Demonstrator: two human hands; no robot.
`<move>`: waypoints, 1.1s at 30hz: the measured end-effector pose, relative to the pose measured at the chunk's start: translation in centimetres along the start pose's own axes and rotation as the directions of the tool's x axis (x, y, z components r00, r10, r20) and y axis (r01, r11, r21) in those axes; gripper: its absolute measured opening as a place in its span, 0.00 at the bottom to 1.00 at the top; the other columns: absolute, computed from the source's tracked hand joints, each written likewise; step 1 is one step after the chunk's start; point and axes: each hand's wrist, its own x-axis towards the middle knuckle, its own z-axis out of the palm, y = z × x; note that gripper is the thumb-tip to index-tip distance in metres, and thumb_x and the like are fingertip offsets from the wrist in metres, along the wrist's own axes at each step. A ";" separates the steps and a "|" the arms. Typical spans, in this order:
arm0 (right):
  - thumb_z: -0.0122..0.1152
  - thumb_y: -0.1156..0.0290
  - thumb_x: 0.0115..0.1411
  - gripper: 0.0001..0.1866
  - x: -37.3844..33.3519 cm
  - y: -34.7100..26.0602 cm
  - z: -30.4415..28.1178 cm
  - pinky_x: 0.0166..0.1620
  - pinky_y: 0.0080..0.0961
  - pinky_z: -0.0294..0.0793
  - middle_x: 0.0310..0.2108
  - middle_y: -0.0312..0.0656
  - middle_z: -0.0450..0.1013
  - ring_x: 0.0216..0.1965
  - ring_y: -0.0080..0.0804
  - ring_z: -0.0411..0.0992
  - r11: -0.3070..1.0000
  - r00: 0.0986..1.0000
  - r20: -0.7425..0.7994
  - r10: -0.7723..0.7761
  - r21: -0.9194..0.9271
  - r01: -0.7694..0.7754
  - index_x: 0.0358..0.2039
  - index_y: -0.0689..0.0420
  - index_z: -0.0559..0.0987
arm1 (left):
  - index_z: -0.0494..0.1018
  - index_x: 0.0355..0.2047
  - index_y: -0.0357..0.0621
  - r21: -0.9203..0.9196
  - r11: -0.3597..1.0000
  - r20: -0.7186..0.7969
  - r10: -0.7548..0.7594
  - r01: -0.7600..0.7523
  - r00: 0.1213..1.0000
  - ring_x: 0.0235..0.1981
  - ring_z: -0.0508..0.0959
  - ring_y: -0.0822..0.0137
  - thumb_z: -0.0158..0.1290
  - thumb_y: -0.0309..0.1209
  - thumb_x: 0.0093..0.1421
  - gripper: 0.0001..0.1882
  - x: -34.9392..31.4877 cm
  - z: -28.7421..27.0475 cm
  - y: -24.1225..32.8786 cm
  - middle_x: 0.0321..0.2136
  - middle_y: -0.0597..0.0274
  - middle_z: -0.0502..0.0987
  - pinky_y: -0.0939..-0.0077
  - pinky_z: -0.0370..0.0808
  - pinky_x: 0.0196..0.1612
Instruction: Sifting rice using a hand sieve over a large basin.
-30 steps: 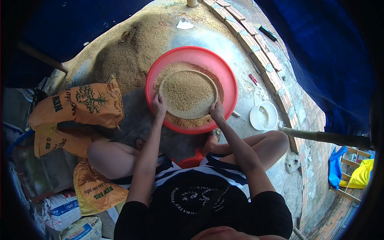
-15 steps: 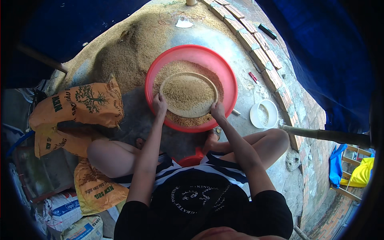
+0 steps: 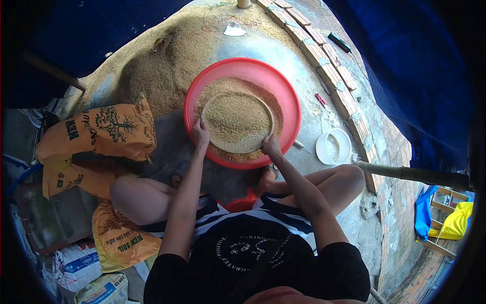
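Note:
Both my hands grip the rim of a round sieve over a wide red basin. My left hand is closed on its left rim, and my right hand on its lower right rim. Husk-like grain covers most of the sieve, with bare mesh showing near my right hand. More grain lies in the basin around and below the sieve. Whether the sieve touches the grain beneath cannot be made out.
A large grain heap rises at the far left. Orange sacks lie left. A white tub stands right, near red-handled clippers and a brick row. A bamboo pole juts in from the right.
The sieve's right side has shifted slightly left, and my right hand has moved left and a little down with it. My left hand stays nearly in place.

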 end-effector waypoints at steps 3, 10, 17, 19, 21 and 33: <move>0.37 0.71 0.53 0.10 0.0 0.9 -0.3 0.19 0.31 0.67 0.19 0.50 0.65 0.16 0.40 0.67 0.993 0.996 -0.082 -0.047 -0.115 0.037 0.34 0.64 0.57 | 0.65 0.33 0.32 -0.044 0.999 0.026 -0.023 0.024 0.999 0.26 0.70 0.52 0.33 0.35 0.57 0.17 -0.5 0.1 2.1 0.23 0.45 0.69 0.68 0.65 0.28; 0.38 0.71 0.52 0.11 -1.9 -2.3 -0.8 0.32 0.41 0.63 0.26 0.58 0.65 0.28 0.53 0.65 0.906 0.853 -0.306 -0.423 -0.127 0.403 0.33 0.65 0.58 | 0.63 0.39 0.32 -0.193 0.975 -0.174 0.074 -0.108 0.982 0.33 0.70 0.52 0.34 0.33 0.56 0.17 0.4 -1.4 5.2 0.31 0.44 0.70 0.70 0.65 0.34; 0.38 0.70 0.52 0.13 -0.3 -0.9 -1.6 0.35 0.41 0.62 0.29 0.59 0.64 0.32 0.53 0.64 0.988 0.998 -0.021 0.051 -0.147 -0.054 0.35 0.65 0.59 | 0.65 0.36 0.34 0.024 0.994 0.100 -0.106 0.104 0.989 0.31 0.70 0.50 0.35 0.33 0.55 0.15 -0.4 0.8 0.7 0.27 0.44 0.70 0.64 0.65 0.32; 0.38 0.70 0.52 0.12 -0.7 -1.1 -1.7 0.34 0.42 0.62 0.27 0.60 0.64 0.30 0.54 0.65 0.982 0.991 -0.104 -0.080 -0.177 0.061 0.33 0.65 0.58 | 0.66 0.35 0.34 0.045 0.994 0.085 -0.100 0.096 0.991 0.30 0.70 0.51 0.35 0.33 0.56 0.15 -0.7 0.6 1.5 0.27 0.45 0.70 0.65 0.65 0.31; 0.38 0.70 0.52 0.11 -2.2 -3.0 -1.8 0.33 0.42 0.62 0.25 0.60 0.64 0.29 0.54 0.65 0.960 0.961 -0.173 -0.216 -0.216 0.178 0.31 0.66 0.58 | 0.65 0.35 0.34 -0.145 0.989 -0.071 -0.033 0.023 0.997 0.29 0.70 0.52 0.35 0.33 0.56 0.15 -0.6 -0.4 3.0 0.26 0.45 0.70 0.66 0.65 0.29; 0.42 0.69 0.50 0.13 -0.6 -1.1 -1.9 0.27 0.36 0.69 0.21 0.53 0.67 0.27 0.43 0.69 0.979 0.963 0.174 0.203 -0.045 -0.199 0.31 0.67 0.59 | 0.66 0.34 0.35 0.055 0.997 0.141 -0.067 0.059 0.988 0.27 0.70 0.51 0.39 0.33 0.54 0.14 -0.8 1.5 -1.4 0.24 0.46 0.70 0.66 0.64 0.28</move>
